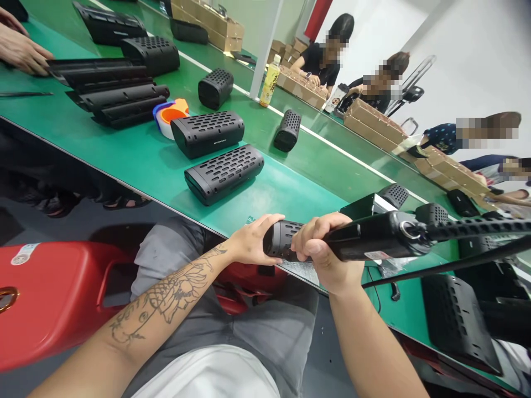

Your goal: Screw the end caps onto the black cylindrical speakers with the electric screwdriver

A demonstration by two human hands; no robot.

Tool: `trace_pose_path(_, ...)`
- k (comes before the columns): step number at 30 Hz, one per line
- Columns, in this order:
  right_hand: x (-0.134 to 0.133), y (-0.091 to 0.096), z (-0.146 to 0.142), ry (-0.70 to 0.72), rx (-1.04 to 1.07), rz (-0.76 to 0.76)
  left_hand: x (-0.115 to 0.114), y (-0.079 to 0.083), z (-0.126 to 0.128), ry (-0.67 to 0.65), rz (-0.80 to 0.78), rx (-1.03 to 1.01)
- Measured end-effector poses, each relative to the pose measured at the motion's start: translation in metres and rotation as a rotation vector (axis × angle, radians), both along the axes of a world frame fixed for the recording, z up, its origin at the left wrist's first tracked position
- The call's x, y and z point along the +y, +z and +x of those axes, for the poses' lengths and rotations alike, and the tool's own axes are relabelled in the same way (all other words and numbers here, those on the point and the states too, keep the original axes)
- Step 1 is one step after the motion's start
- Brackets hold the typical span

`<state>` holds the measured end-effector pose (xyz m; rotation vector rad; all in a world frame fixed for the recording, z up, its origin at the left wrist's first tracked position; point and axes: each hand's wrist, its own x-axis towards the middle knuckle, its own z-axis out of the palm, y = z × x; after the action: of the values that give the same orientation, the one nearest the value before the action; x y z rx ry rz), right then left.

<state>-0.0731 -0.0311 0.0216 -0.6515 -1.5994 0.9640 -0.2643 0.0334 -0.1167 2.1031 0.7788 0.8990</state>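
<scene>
A black slotted housing (pixel 282 236) sits at the table's near edge, its left end gripped by my left hand (pixel 253 240). My right hand (pixel 329 257) is wrapped around a black electric screwdriver (pixel 369 236), held nearly level over the housing's right side. The screwdriver's tip is hidden behind my fingers, so I cannot tell whether it touches the housing. From its back end run a coiled hanger (pixel 477 228) and a black cable (pixel 440 262). Beyond my left hand lie two more slotted housings, the nearer one (pixel 224 174) and a farther one (pixel 208 134) with white lettering.
Black curved panels (pixel 120 99) lie stacked on the green table (pixel 136 157) by a tape roll (pixel 168 119). A co-worker's hand (pixel 25 52) rests at far left. A yellow-labelled bottle (pixel 270 81) stands beyond; cartons (pixel 375 126) line the far side. A red stool (pixel 50 293) is left.
</scene>
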Motion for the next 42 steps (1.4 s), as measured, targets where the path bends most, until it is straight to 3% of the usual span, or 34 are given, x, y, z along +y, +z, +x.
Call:
trace_pose_path(5, -0.014, 0.003, -0.004, -0.164, -0.018, -0.046, -0.005, 0.001, -0.001, 0.051, 0.059, 0.042)
trace_pose_path(7, -0.023, 0.014, 0.001, -0.173, 0.029, -0.046, -0.022, -0.004, 0.005, 0.141, 0.178, 0.046)
trace_pose_path(9, -0.028, 0.029, 0.017, -0.249, 0.133, -0.025, -0.053, -0.013, 0.015, 0.317, 0.343, 0.037)
trace_pose_path(11, -0.027, 0.042, 0.048, -0.471, 0.237, 0.006, -0.095, -0.023, 0.027, 0.525, 0.460, 0.033)
trace_pose_path(13, -0.018, 0.046, 0.089, -0.809, 0.262, 0.048, -0.138, -0.031, 0.038, 0.587, 0.479, 0.073)
trace_pose_path(14, -0.011, 0.044, 0.112, -0.956, 0.220, 0.064, -0.156, -0.033, 0.042, 0.551, 0.485, 0.096)
trace_pose_path(16, 0.002, 0.033, 0.155, -1.181, 0.085, 0.114, -0.176, -0.030, 0.048, 0.356, 0.497, 0.073)
trace_pose_path(18, 0.012, 0.016, 0.187, -1.218, 0.030, 0.132, -0.166, -0.016, 0.051, 0.129, 0.575, -0.017)
trace_pose_path(20, 0.017, 0.001, 0.204, -1.158, 0.064, 0.135, -0.129, 0.009, 0.053, -0.037, 0.720, -0.026)
trace_pose_path(22, 0.016, -0.008, 0.208, -1.091, 0.098, 0.136, -0.079, 0.040, 0.057, -0.239, 0.812, 0.230)
trace_pose_path(24, 0.010, -0.009, 0.204, -1.062, 0.087, 0.138, -0.031, 0.070, 0.065, -0.327, 0.743, 0.484)
trace_pose_path(25, 0.005, -0.007, 0.200, -1.053, 0.082, 0.131, -0.013, 0.082, 0.069, -0.388, 0.698, 0.566)
trace_pose_path(27, -0.006, 0.001, 0.192, -1.042, 0.098, 0.124, 0.008, 0.097, 0.079, -0.373, 0.654, 0.687)
trace_pose_path(31, -0.037, 0.022, 0.167, -0.833, 0.151, 0.211, 0.005, 0.098, 0.093, -0.122, 0.620, 0.844)
trace_pose_path(36, -0.057, 0.030, 0.129, -0.417, 0.153, 0.163, -0.004, 0.091, 0.093, -0.068, 0.597, 0.831)
trace_pose_path(42, -0.039, 0.018, 0.115, -0.366, 0.124, 0.162, -0.004, 0.096, 0.092, -0.083, 0.572, 0.859)
